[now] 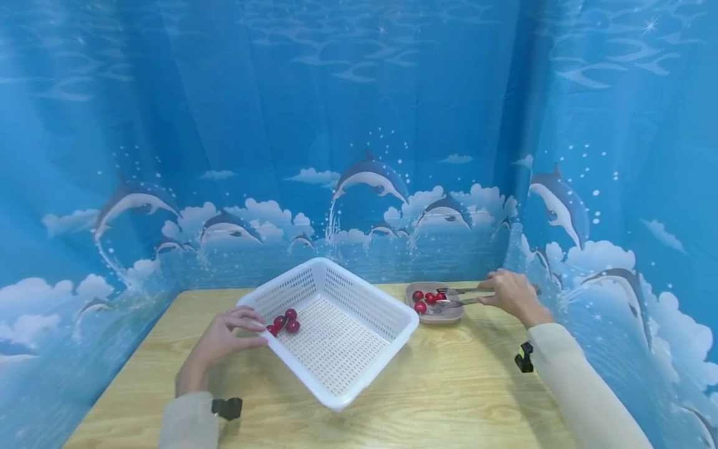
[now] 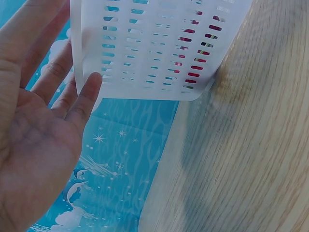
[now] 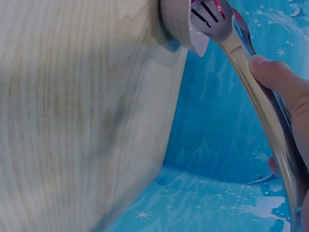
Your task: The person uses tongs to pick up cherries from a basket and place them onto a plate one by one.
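A white plastic basket (image 1: 359, 337) with slotted walls stands on the table, several dark red cherries (image 1: 292, 326) bunched at its left side. My left hand (image 1: 227, 337) holds its left rim, fingers over the edge and thumb outside. In the left wrist view the rim runs between the digits of that hand (image 2: 43, 125). Farther right, my right hand (image 1: 510, 293) grips metal tongs (image 1: 468, 290), whose slotted ends (image 3: 212, 19) reach into a small pinkish dish (image 1: 445, 318). Several bright red cherries (image 1: 420, 307) lie in the dish, one right by the tong tips.
The wooden table (image 1: 449, 380) carries the basket in the middle and the dish at the back right. A blue curtain (image 1: 359, 93) printed with dolphins closes off the back and both sides. Small black devices (image 1: 524, 357) are worn at both wrists.
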`<state>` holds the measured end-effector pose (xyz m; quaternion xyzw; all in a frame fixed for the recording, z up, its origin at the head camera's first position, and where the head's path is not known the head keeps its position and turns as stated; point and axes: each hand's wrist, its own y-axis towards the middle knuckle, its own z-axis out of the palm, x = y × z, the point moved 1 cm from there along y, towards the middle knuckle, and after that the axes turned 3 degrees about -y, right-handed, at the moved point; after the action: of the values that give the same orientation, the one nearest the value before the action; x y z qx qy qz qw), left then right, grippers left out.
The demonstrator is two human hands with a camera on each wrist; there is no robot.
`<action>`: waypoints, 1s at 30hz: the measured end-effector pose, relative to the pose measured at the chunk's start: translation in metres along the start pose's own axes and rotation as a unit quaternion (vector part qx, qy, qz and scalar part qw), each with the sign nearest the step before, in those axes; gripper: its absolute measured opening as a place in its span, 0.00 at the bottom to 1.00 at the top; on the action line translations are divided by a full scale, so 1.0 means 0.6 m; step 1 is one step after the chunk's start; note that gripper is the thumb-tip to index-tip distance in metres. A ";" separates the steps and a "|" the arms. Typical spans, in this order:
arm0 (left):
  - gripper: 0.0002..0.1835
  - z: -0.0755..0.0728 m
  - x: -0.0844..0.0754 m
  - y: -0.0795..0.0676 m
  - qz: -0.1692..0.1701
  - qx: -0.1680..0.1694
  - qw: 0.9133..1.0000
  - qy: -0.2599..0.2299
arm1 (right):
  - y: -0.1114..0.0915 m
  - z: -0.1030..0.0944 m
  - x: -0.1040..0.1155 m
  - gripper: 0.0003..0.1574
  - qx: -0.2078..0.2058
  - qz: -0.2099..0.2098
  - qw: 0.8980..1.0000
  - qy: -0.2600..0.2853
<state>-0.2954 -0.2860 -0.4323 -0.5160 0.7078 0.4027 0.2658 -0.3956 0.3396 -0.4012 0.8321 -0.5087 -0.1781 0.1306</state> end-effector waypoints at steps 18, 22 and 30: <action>0.15 0.001 0.007 0.001 -0.015 0.001 1.000 0.004 | -0.007 0.013 -0.005 0.18 0.022 0.034 0.999 0.014; 0.15 0.000 0.008 0.001 -0.001 0.001 1.000 0.005 | -0.006 0.006 -0.005 0.22 0.027 0.043 0.999 0.005; 0.15 0.000 0.008 0.000 -0.010 0.001 1.000 0.004 | -0.004 -0.008 0.000 0.25 0.013 0.044 0.999 -0.005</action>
<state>-0.2972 -0.2886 -0.4361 -0.5247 0.7040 0.3973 0.2669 -0.3917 0.3409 -0.3979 0.8095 -0.5479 -0.1696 0.1256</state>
